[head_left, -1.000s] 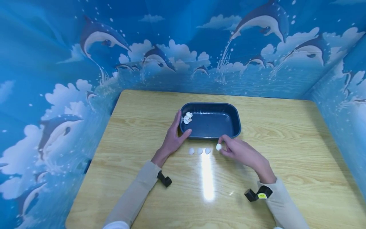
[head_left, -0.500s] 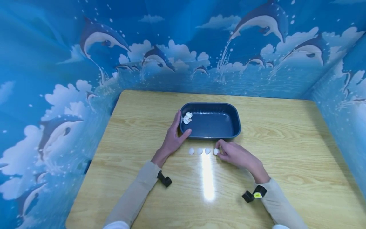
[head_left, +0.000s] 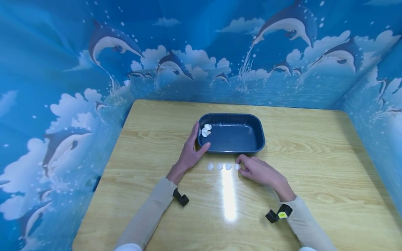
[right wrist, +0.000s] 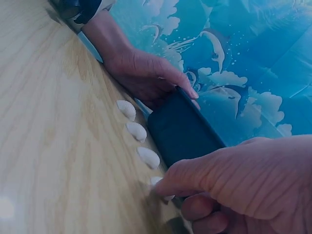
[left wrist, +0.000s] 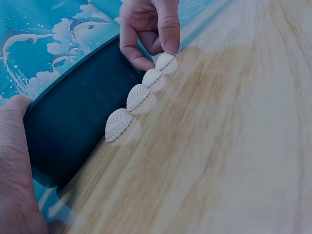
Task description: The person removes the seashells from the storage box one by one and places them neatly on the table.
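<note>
While a blue sheet (head_left: 201,31) printed with leaping dolphins covers the back and both sides, a wooden table (head_left: 317,164) stretches out in front of it, a bright streak of light reflected on its top. Two beige sleeves (head_left: 147,212) reach in over the table. Beyond them sits a dark blue tub (head_left: 235,136), one long side facing the person.

The left hand (head_left: 190,150) rests against the tub's left near corner, thumb spread away from the other fingers: the thumb lies over the near rim, the straight fingers along the left wall. The right hand (head_left: 259,170) is low in front of the tub's right near corner, its thumb and index finger pinching a shell. A small black device (head_left: 181,198) is worn at each wrist.

Smallest are the white, ribbed shells (head_left: 228,166). Four make a row on the table before the tub; the rightmost is between the right thumb and index fingertips, the other three just to the left of them, clear of both hands. A few more lie clustered inside the tub at its left end, with the wall between them and the left fingers.
</note>
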Tool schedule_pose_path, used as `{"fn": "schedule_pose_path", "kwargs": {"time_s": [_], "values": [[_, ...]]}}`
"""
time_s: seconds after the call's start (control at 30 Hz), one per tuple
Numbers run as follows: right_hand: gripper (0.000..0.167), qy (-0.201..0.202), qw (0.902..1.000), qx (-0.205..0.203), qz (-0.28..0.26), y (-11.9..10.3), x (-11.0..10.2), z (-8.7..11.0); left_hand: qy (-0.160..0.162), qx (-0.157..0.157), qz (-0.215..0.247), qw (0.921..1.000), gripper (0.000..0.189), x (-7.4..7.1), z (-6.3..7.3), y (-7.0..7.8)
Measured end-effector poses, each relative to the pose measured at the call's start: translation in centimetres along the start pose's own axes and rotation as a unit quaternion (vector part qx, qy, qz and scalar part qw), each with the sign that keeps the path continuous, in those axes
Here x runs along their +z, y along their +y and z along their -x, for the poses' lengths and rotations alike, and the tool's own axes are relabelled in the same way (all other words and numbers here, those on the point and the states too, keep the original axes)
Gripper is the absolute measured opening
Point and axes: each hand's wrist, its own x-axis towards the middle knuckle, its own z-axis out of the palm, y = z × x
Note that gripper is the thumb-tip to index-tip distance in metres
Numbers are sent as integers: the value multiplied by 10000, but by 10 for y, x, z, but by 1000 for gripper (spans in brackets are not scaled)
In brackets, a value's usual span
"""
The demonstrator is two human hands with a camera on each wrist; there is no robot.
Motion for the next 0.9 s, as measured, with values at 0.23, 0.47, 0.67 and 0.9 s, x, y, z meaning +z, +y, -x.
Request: {"fn": "schedule_pose_path", "kwargs": {"time_s": [0.23, 0.47, 0.67, 0.9], "values": [[29, -254, 9996, 104, -86, -17, -14, 3, -12, -32, -32, 10000, 94, 0, 0, 1], [27, -199, 9994, -166, -246, -38, -37, 0, 2, -15, -72, 10000, 94, -1, 0, 1], [18, 248, 9983, -480, -224, -35, -46, -18, 5, 67, 13, 10000, 96, -1, 0, -1], [19, 459, 9975, -446, -290, -20, -48, -51, 16, 99, 59, 9999, 94, 0, -1, -1]]}}
